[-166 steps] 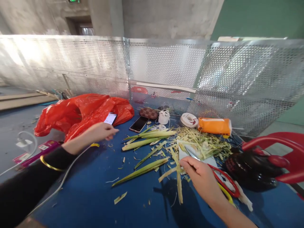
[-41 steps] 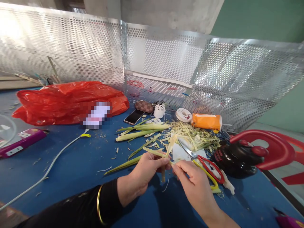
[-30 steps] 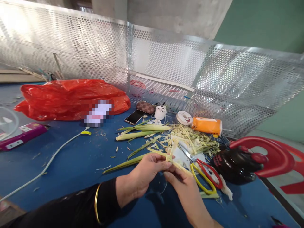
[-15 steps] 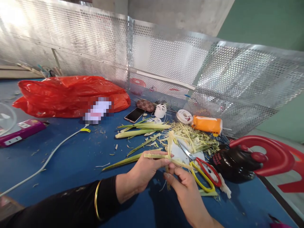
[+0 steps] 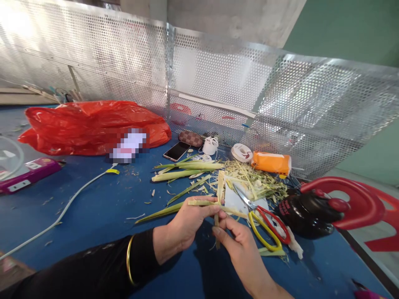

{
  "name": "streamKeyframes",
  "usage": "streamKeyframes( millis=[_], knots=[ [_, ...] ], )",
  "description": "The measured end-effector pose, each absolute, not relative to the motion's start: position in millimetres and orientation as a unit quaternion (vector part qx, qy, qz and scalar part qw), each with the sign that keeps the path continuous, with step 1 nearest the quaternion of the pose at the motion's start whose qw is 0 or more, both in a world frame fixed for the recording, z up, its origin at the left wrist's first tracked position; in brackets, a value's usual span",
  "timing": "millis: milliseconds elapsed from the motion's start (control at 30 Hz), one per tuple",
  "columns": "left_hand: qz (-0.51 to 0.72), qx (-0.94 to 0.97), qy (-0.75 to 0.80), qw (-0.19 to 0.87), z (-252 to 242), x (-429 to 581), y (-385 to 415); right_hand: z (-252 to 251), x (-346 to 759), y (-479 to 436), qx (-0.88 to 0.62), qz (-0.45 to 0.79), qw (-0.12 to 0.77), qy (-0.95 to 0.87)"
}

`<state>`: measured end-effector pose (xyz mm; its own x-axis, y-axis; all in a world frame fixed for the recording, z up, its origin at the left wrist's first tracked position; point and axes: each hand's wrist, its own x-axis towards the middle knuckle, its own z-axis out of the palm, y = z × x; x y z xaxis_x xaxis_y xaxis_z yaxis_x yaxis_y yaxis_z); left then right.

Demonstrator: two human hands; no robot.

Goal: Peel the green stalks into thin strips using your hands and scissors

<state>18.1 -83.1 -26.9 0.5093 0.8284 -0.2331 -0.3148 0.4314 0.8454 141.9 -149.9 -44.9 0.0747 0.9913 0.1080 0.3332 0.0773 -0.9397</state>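
Note:
Pale green-yellow leaf strips (image 5: 220, 186) cross one another at a centre between my hands, with ends reaching up, left, right and down. My left hand (image 5: 193, 218) pinches the crossing between thumb and fingers. At the lower strip, my right hand (image 5: 240, 241) has its thumb and fingers closed on the strip just below the crossing. Scissors (image 5: 264, 226) with one red and one yellow handle lie open to the right of my hands, partly over a white sheet (image 5: 234, 201). Long green leaves (image 5: 183, 172) lie beyond my left hand.
Shredded leaf scraps (image 5: 258, 180) are heaped behind the scissors. A black jar (image 5: 307, 216) stands on the right, near a red chair (image 5: 358, 199). Behind are a tape spool (image 5: 242, 153), an orange packet (image 5: 272, 162), a phone (image 5: 177, 151) and a red plastic bag (image 5: 93, 124). A white cable (image 5: 71, 201) crosses the left.
Both hands and the crossed strips have shifted slightly left. The right-hand fingers still hold the lower strip, and the surrounding things stay where they were.

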Motion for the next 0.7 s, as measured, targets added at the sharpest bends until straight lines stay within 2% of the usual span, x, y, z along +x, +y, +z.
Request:
streamKeyframes(
  millis=[167,233,333,400,467,600,700],
  knots=[
    [0.332,0.370,0.313,0.809,-23.2,14.7,-75.8,-45.3,144.9,-155.0,-0.595,0.303,0.393,-0.632],
    [0.348,0.392,0.312,0.792,-21.9,13.1,-73.7,-39.7,150.3,-160.7,-0.582,0.189,0.400,-0.682],
    [0.343,0.404,0.305,0.791,-22.1,11.9,-73.8,-28.0,161.7,-164.6,-0.538,-0.037,0.467,-0.701],
    [0.332,0.415,0.294,0.795,-23.7,12.0,-75.2,-23.1,168.2,-161.0,-0.562,-0.122,0.463,-0.675],
    [0.331,0.434,0.297,0.784,-25.7,12.8,-76.4,-23.6,171.2,-154.6,-0.603,-0.097,0.421,-0.670],
    [0.340,0.469,0.326,0.747,-30.7,16.1,-76.1,-34.5,166.8,-146.3,-0.648,0.051,0.343,-0.679],
    [0.351,0.484,0.346,0.723,-32.8,18.8,-75.8,-40.1,161.4,-148.2,-0.632,0.045,0.345,-0.692]
  ],
)
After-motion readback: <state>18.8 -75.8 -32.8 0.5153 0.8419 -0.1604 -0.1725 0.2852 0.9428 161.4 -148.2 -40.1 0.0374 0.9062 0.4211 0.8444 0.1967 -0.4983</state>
